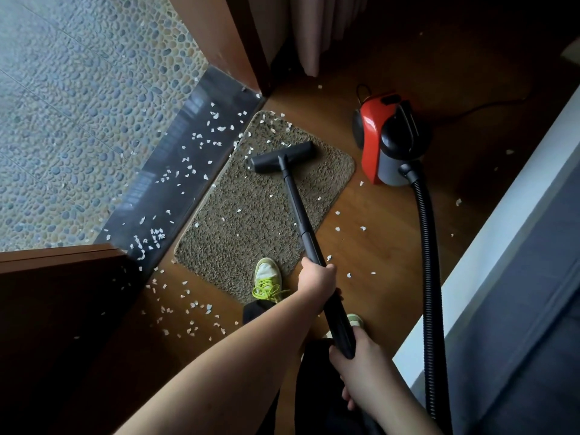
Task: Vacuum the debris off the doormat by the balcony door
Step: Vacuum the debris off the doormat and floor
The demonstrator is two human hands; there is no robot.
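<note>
While both hands [317, 277] grip the wand [298, 208], its nozzle [284, 157] rests on doormat [251, 221].

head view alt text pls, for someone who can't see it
A person grips a black vacuum wand with both hands, left hand ahead of right hand, its floor nozzle resting on a brown doormat scattered with white debris. A red canister vacuum stands on the wooden floor beside the mat.
</note>
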